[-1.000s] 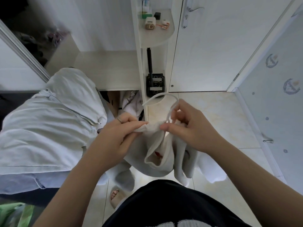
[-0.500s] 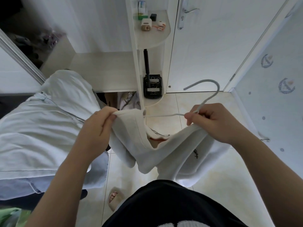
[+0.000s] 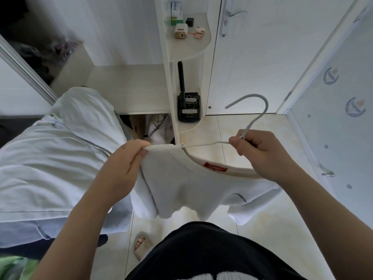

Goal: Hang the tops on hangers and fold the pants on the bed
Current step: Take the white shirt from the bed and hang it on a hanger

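Above the tiled floor point(image 3: 262, 229), between both hands, hangs a white cotton T-shirt point(image 3: 187, 186) on a thin pale wire hanger point(image 3: 254, 118). Left hand point(image 3: 123, 164) pinches the shirt's shoulder seam between thumb and curled fingers point(image 3: 143, 152); right hand point(image 3: 262, 154) grips the hanger's neck, beside the collar.

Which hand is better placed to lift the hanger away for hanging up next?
Right, probably. The right hand grips the hanger at its neck just below the hook, which stands free. The left hand only pinches the white top at its shoulder, so it carries cloth, not the hanger.
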